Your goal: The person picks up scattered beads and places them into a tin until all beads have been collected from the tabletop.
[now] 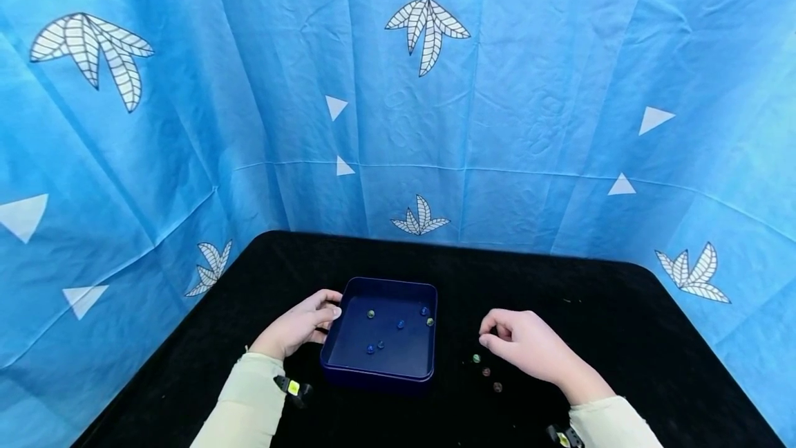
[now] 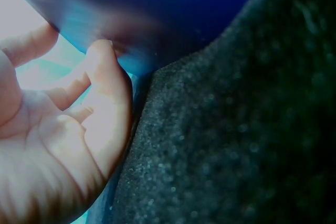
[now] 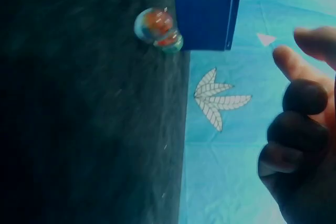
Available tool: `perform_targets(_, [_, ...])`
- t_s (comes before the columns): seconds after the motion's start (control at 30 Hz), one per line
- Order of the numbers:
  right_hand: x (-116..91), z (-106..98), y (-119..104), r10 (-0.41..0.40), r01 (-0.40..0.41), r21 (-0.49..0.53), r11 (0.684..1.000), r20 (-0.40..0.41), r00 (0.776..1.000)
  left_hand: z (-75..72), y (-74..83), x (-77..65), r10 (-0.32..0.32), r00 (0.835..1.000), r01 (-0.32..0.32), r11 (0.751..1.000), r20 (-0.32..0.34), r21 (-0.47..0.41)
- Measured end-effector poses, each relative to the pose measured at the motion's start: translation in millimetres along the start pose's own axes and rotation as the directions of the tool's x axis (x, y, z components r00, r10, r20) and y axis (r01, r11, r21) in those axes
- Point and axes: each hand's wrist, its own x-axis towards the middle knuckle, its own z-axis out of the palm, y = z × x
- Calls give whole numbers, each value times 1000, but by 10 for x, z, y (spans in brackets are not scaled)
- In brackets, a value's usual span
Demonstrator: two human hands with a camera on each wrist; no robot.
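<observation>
A dark blue square tray [image 1: 379, 365] sits on the black table, with several small glass marbles in it, among them a yellowish marble [image 1: 371, 314] and a blue marble [image 1: 401, 324]. At the tray's left side, my left hand [image 1: 305, 323] holds its edge; the left wrist view shows fingertips against the outer wall [image 2: 173, 19]. To the right of the tray, my right hand [image 1: 528, 344] hovers with loosely bent fingers, and no marble shows between thumb and forefinger. Below it lie a green marble [image 1: 476, 359] and two reddish-brown marbles, the nearer marble [image 1: 497, 387] among them.
The black cloth-covered table [image 1: 535, 282] extends around the tray. A blue curtain [image 1: 528, 123] printed with white leaves and triangles hangs behind the table and along both sides. Each wrist wears a dark strap, such as the left strap [image 1: 292, 389].
</observation>
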Motion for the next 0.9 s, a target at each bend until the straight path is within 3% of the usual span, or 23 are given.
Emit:
perform_targets(0.37, [-173, 43, 214, -52, 38, 81, 996, 170, 984, -5, -32, 29, -6, 1000, 6, 1000, 0, 9])
perform_targets(0.6, [-204, 17, 255, -35, -23, 169, 985, 333, 942, -3, -12, 8, 6, 1000, -6, 1000, 5, 6])
perform_targets(0.9, [-240, 60, 312, -17, -43, 151, 988, 373, 928, -22, 3, 0, 9, 1000, -9, 1000, 30, -13])
